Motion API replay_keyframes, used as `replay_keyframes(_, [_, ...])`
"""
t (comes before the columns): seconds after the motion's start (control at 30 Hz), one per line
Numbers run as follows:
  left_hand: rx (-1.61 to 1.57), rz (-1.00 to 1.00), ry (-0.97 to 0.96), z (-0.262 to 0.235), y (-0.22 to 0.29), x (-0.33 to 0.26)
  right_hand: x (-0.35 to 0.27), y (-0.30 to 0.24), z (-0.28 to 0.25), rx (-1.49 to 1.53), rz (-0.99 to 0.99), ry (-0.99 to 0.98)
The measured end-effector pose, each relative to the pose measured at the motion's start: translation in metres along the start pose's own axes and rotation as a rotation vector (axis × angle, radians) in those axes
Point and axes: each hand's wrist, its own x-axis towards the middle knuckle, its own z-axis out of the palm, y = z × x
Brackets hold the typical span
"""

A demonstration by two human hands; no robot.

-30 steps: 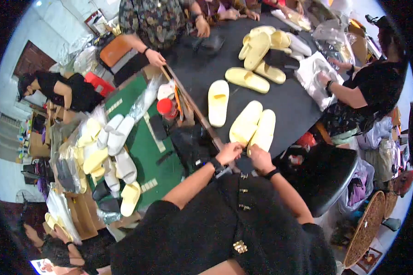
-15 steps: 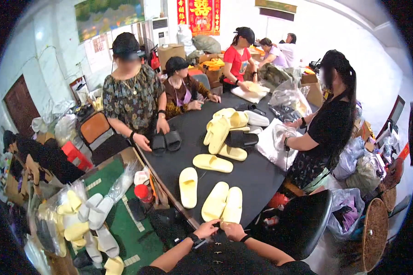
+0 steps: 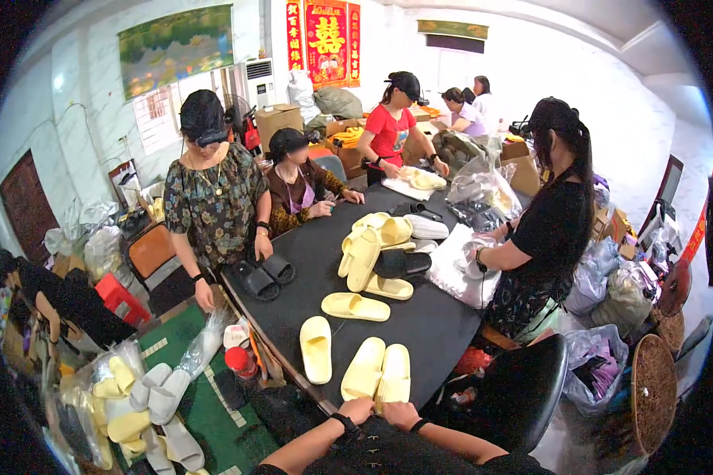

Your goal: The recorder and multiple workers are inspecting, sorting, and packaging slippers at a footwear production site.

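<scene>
My left hand (image 3: 357,410) and my right hand (image 3: 401,413) rest at the near edge of a black table (image 3: 440,324), both gripping the heel ends of a pair of pale yellow slippers (image 3: 378,373) that lie side by side, soles down. A watch sits on my left wrist. One single yellow slipper (image 3: 316,348) lies just left of the pair. More yellow slippers (image 3: 370,237) and a black slipper (image 3: 400,264) are piled farther up the table.
Several people work around the table; one at the left handles black slippers (image 3: 263,274), one at the right handles clear plastic bags (image 3: 461,273). A green table (image 3: 206,404) at lower left holds bagged slippers and a red-capped bottle (image 3: 240,362). A black chair (image 3: 523,388) stands at right.
The view has tilted up from the table to the room. My hands stay on the heels of the yellow pair at the table's near edge.
</scene>
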Motion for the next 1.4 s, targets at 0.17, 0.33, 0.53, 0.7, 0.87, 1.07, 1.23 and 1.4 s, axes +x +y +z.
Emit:
replay_keyframes(0.17, [-0.102,0.057,0.024,0.009,-0.02,0.0,-0.001,-0.001,-0.018,0.028,0.017,-0.181])
replay_keyframes(0.33, [-0.308,0.064,0.052,-0.005,-0.031,-0.001,-0.005,-0.001,-0.037,0.042,-0.102,-0.153])
replay_keyframes(0.53, [-0.542,-0.05,0.038,-0.029,-0.018,-0.016,0.005,0.004,-0.064,0.423,-0.225,0.151])
replay_keyframes(0.7, [-0.82,-0.121,0.175,-0.021,-0.015,-0.017,0.013,-0.005,-0.093,0.573,-0.073,0.231])
replay_keyframes(0.87, [-1.025,-0.139,0.141,-0.007,-0.021,-0.015,0.018,-0.006,-0.074,0.604,-0.086,0.312])
replay_keyframes(1.07, [-0.893,-0.173,0.156,-0.001,-0.016,-0.018,0.022,-0.008,-0.062,0.652,-0.157,0.311])
replay_keyframes(1.23, [-0.913,-0.253,0.165,-0.009,-0.012,-0.021,0.019,-0.005,-0.059,0.648,-0.149,0.266])
replay_keyframes(1.4, [-1.081,-0.127,0.063,0.015,-0.026,-0.013,0.021,-0.006,-0.056,0.618,-0.146,0.233])
